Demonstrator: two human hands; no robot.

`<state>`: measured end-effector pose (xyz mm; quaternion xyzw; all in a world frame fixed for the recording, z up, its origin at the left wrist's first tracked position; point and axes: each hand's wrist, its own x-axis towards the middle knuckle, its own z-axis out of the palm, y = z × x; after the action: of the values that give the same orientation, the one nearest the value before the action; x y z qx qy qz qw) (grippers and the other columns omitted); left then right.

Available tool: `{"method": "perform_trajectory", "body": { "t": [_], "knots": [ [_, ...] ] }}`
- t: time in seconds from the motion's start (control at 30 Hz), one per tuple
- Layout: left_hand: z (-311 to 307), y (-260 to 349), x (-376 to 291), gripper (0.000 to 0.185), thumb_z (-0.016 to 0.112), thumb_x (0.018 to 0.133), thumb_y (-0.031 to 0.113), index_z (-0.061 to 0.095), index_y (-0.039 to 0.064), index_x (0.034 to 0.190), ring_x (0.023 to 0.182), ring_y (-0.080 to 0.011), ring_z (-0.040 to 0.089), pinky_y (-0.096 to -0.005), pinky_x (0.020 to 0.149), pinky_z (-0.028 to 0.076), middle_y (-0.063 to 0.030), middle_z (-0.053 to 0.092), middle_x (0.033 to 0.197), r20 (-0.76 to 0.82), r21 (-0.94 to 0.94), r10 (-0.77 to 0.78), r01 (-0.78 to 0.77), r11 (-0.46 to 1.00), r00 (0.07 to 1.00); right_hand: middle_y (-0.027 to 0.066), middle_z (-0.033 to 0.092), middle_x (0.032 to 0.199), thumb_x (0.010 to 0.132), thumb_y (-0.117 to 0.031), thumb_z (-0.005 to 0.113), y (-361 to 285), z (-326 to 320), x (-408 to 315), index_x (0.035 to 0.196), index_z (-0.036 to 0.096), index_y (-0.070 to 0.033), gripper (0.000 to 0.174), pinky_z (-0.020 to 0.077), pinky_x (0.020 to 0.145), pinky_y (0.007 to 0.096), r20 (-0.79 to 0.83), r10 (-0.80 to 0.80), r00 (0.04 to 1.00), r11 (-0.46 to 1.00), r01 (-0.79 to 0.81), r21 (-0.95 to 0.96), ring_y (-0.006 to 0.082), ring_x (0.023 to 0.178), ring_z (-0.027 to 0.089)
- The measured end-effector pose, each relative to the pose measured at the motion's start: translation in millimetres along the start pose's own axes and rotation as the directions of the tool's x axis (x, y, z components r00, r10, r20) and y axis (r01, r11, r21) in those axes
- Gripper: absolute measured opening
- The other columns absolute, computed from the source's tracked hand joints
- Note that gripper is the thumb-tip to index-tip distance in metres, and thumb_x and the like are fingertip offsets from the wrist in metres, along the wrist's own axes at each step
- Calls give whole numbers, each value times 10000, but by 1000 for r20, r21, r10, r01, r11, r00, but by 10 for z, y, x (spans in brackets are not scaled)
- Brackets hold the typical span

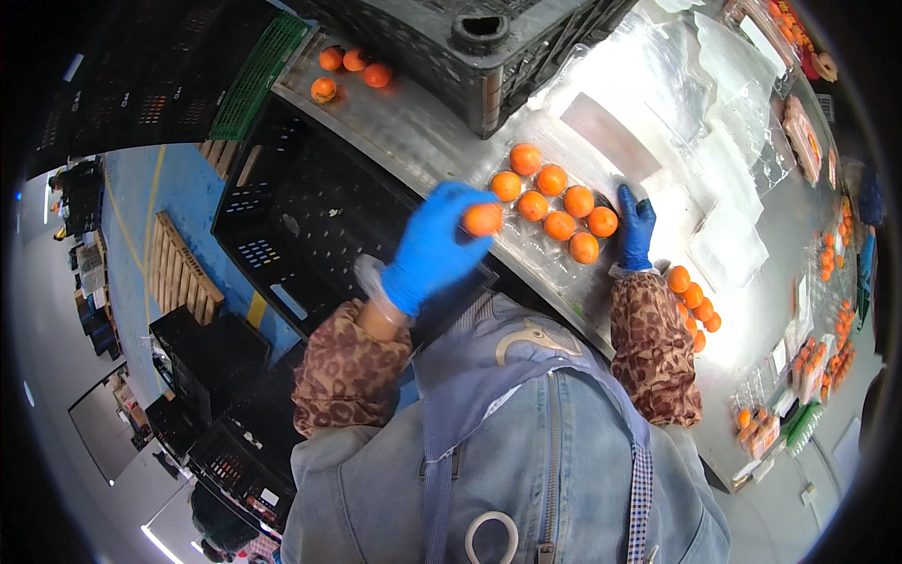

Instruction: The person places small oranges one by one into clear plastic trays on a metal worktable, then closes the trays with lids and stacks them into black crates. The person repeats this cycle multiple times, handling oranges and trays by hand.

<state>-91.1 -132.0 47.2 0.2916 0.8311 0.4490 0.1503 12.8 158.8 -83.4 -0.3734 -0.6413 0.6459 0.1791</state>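
My left hand (440, 243), in a blue glove, holds a round orange fruit (483, 219), which looks like a persimmon, over the table's near edge. Just beyond it lies a clear plastic tray (533, 233) with moulded cups. Several of the same fruits (552, 180) sit in its cups, and some cups on the near side hold none. My right hand (636, 229), also gloved in blue, rests at the tray's right end with thumb and fingers apart. It seems to touch the tray's edge.
A black plastic crate (486, 77) stands on the metal table (423, 130) beyond the tray. Another black crate (317, 204) is below the edge at left. Loose fruits (693, 295) lie at right, several more (354, 60) at far left. Clear sheets or packs (733, 204) overlap at right.
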Motion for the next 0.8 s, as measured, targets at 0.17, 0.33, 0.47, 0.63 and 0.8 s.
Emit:
{"method": "perform_trajectory", "body": {
  "t": [0.17,0.33,0.47,0.63,0.8],
  "knots": [
    [460,150,-135,426,633,762,78,531,45,1174,940,-349,554,-396,791,484,-150,524,1072,79,215,-50,32,976,996,45,613,871,872,-180,642,-3,11,4,1016,613,32,258,439,674,270,35,-9,999,998,7,67,113,759,529],
    [625,-17,-137,341,600,787,93,529,36,1115,939,-310,544,-375,776,476,-126,546,1036,139,446,87,-141,884,986,45,615,870,870,-180,646,-7,8,-2,1025,617,32,264,437,668,265,20,17,1000,998,-18,62,112,753,527],
    [640,-11,-88,350,640,782,153,559,57,1109,947,-289,543,-365,783,474,-111,557,1027,199,584,28,-142,799,979,49,612,859,872,-189,638,-17,0,-5,1025,613,45,280,435,667,263,26,12,1000,999,-13,34,115,751,525],
    [328,-182,83,410,725,735,227,609,114,1112,933,-294,559,-374,796,480,-102,576,1044,-109,279,125,-90,956,986,68,613,872,874,-198,629,-35,-17,-17,1028,606,59,300,441,697,281,13,13,1000,999,-13,-33,131,784,533],
    [-400,-949,719,381,687,804,135,578,47,1159,960,-242,607,-315,846,486,-137,588,1133,-535,226,-37,185,956,844,87,629,963,880,-158,623,17,-16,6,1042,607,63,274,453,746,297,19,-46,999,999,46,-22,143,849,556]
  ]
}}
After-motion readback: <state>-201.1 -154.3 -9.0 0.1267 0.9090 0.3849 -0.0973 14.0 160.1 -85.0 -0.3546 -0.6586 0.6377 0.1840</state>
